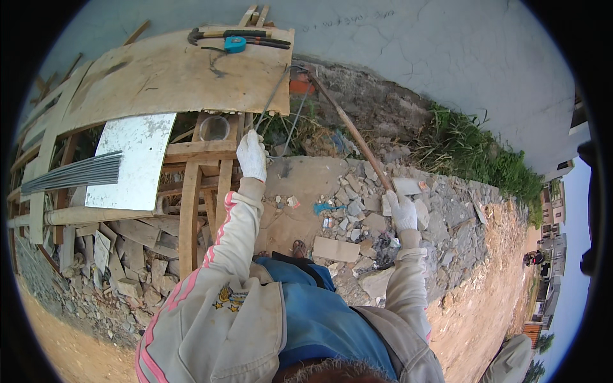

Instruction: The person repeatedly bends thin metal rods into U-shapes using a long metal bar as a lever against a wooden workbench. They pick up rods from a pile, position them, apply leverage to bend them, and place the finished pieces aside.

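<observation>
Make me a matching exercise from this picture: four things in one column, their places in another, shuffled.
1. tape measure
2. clear cup
3. left hand
4. right hand

a. over the rubble, on the long wooden pole
b. on the plywood board, far end
c. holding a thin steel rod
d. on the wooden frame below the board

Pairs: 1-b, 2-d, 3-c, 4-a

Outdoor building site: rubble (pixel 357 210), plywood workbench (pixel 172 73), steel rods (pixel 73 173).

I see open ground over the flat slab (pixel 306 182) between my hands; rubble (pixel 357 210) crowds the right, the wooden frame (pixel 191 210) blocks the left.
</observation>
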Demonstrator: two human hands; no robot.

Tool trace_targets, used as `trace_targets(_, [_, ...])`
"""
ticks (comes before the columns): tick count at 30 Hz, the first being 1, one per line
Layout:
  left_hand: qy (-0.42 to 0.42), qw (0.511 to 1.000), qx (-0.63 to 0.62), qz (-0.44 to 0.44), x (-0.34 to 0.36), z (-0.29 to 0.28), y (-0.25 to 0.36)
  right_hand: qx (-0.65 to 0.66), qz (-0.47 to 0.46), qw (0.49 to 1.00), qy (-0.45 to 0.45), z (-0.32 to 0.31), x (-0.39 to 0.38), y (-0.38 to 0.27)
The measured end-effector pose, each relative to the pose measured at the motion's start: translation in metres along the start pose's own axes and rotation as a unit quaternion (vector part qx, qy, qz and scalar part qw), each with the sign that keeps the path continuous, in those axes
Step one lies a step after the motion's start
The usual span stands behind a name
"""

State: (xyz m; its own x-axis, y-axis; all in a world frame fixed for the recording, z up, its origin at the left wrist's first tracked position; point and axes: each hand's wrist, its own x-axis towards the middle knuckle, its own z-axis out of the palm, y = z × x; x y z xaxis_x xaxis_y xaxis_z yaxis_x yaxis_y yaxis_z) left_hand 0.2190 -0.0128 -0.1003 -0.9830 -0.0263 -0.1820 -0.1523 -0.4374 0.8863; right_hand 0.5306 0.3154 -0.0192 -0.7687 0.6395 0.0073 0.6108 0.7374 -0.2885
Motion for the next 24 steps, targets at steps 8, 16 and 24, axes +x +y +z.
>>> trace_targets(8, [-0.008,1.0,0.004,-0.018,-0.005,-0.003,0.004,0.037,0.029,0.999,0.01,-0.003,-0.039,-0.035])
trace_targets(16, [-0.02,1.0,0.004,-0.01,-0.003,-0.004,0.001,0.1,-0.052,0.993,0.041,-0.004,-0.054,-0.049])
trace_targets(24, [-0.024,0.999,-0.006,-0.044,-0.007,-0.003,0.007,0.194,0.068,0.971,-0.118,-0.038,-0.044,-0.052])
